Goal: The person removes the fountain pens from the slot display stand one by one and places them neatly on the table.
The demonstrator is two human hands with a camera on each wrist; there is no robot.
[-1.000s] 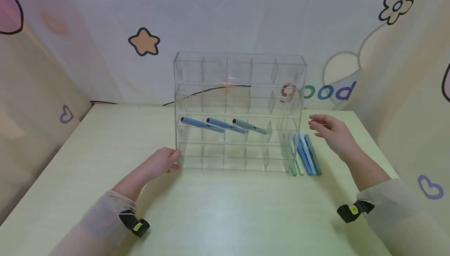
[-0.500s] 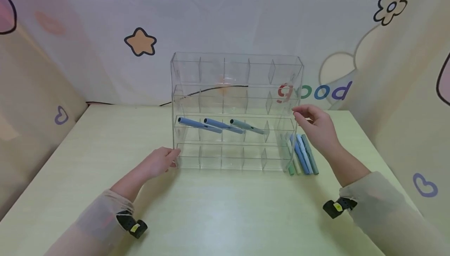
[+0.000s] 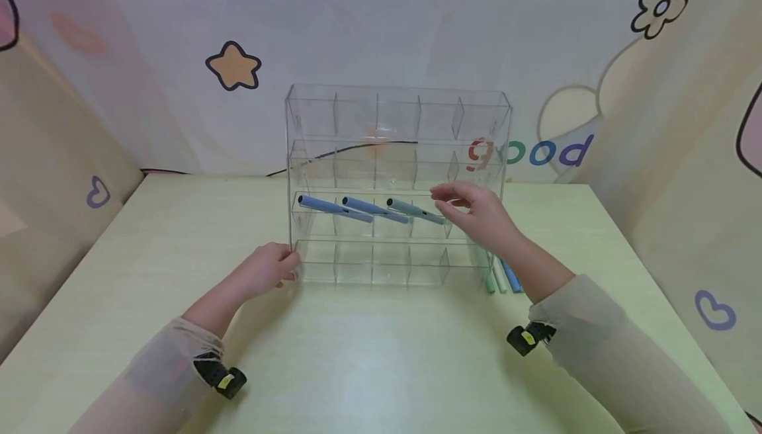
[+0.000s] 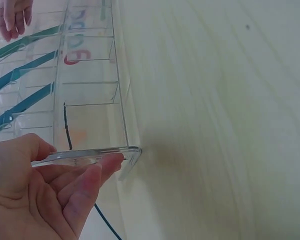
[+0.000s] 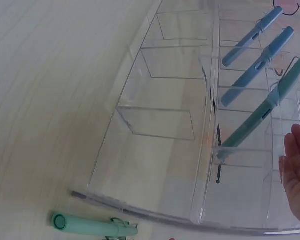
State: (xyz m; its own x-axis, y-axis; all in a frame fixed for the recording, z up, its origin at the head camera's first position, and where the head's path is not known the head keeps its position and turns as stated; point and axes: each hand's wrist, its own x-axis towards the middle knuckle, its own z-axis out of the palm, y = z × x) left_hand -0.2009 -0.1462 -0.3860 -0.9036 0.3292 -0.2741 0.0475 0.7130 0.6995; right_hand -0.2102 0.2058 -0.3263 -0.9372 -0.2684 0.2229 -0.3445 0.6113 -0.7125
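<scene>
A clear acrylic rack (image 3: 357,242) with tiers of compartments stands on the table. My left hand (image 3: 268,270) pinches its left side panel near the bottom, thumb on one face and fingers on the other, as the left wrist view shows. One tier holds a blue pen (image 3: 324,206), a second blue pen (image 3: 363,207) and a grey-green pen (image 3: 407,208), all leaning. In front of the rack, just right of the grey-green pen, hovers my right hand (image 3: 479,219), fingers loosely bent and nothing between them. The right wrist view shows its fingers (image 5: 292,162) apart from that pen.
Several more pens lie at the rack's right foot, partly behind my right forearm; a light green pen (image 5: 90,226) shows in the right wrist view. A printed curtain (image 3: 381,30) hangs behind the pale table (image 3: 357,354).
My right hand has moved left, from beyond the rack's right side to in front of the tier with pens. My left hand keeps its hold on the panel.
</scene>
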